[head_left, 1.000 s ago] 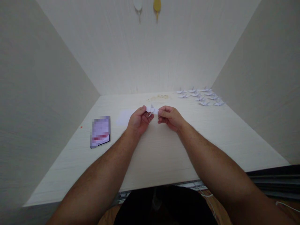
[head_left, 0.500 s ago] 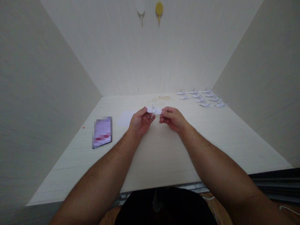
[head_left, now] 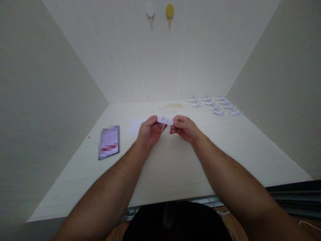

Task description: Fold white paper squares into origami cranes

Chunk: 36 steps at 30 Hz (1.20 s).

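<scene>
Between my hands, a little above the white table (head_left: 170,167), is a white origami crane (head_left: 165,120). My left hand (head_left: 151,130) pinches one wing, thumb on top. The opposite wing is gripped by my right hand (head_left: 184,126) between thumb and fingers. A thin pointed end of the crane hangs down near my left fingertips. Behind my left hand lies a sheet of white paper (head_left: 134,127), partly covered by that hand.
Several folded paper cranes (head_left: 217,105) stand in a group at the back right. A phone or tablet (head_left: 109,142) with a blurred screen lies on the left. Brownish marks (head_left: 175,105) show near the back wall. Two hooks, one yellow (head_left: 170,11), hang on that wall.
The crane has tilted between my hands: its upper point has dropped and its lower point shows more. Both hands keep their hold with barely any shift.
</scene>
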{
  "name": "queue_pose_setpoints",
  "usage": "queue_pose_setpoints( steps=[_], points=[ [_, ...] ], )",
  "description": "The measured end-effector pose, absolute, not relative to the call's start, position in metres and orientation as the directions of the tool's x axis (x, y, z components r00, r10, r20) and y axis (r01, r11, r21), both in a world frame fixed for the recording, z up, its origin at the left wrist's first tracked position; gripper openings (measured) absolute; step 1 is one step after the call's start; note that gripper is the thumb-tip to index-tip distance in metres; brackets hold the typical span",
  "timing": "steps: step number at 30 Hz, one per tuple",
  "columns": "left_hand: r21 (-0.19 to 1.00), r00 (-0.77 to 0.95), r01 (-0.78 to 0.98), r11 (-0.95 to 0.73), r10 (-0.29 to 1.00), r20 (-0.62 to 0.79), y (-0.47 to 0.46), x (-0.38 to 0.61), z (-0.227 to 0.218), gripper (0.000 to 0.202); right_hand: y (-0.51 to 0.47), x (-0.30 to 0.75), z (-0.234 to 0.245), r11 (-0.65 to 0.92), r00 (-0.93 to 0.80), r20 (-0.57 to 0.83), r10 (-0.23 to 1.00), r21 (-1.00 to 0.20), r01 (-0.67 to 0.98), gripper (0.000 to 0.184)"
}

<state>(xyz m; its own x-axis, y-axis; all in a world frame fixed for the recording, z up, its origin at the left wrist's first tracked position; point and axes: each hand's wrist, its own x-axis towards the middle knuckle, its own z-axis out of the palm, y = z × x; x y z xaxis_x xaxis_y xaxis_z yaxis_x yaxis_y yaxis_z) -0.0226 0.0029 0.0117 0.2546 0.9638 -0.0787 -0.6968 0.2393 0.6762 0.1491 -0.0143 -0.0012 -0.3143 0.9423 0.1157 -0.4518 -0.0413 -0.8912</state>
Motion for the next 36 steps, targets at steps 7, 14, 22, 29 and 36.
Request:
queue_pose_setpoints(
  steps=[7, 14, 22, 29, 36],
  points=[
    [0.679, 0.274, -0.694, 0.239, 0.960, -0.059, 0.001, -0.023, 0.012, 0.023, -0.015, 0.149, 0.000, -0.059, -0.329, 0.112, 0.938, -0.881, -0.469, 0.041],
    [0.688, 0.285, -0.683, 0.245, 0.957, -0.058, 0.001, -0.023, 0.011, 0.023, -0.015, 0.149, 0.000, -0.064, -0.338, 0.121, 0.933, -0.870, -0.489, 0.040],
    [0.662, 0.269, -0.700, 0.269, 0.957, -0.105, 0.005, -0.023, 0.008, 0.014, -0.015, 0.146, 0.001, -0.079, -0.320, 0.102, 0.942, -0.858, -0.507, 0.036],
    [0.764, 0.280, -0.614, 0.199, 0.960, -0.025, 0.004, -0.021, 0.004, 0.014, -0.010, 0.144, -0.001, -0.065, -0.228, 0.057, 0.972, -0.868, -0.493, 0.030],
    [0.837, 0.229, -0.540, 0.092, 0.973, 0.040, 0.005, -0.016, -0.001, 0.024, -0.010, 0.140, -0.002, -0.006, -0.129, 0.049, 0.990, -0.919, -0.394, 0.035]
  ],
)
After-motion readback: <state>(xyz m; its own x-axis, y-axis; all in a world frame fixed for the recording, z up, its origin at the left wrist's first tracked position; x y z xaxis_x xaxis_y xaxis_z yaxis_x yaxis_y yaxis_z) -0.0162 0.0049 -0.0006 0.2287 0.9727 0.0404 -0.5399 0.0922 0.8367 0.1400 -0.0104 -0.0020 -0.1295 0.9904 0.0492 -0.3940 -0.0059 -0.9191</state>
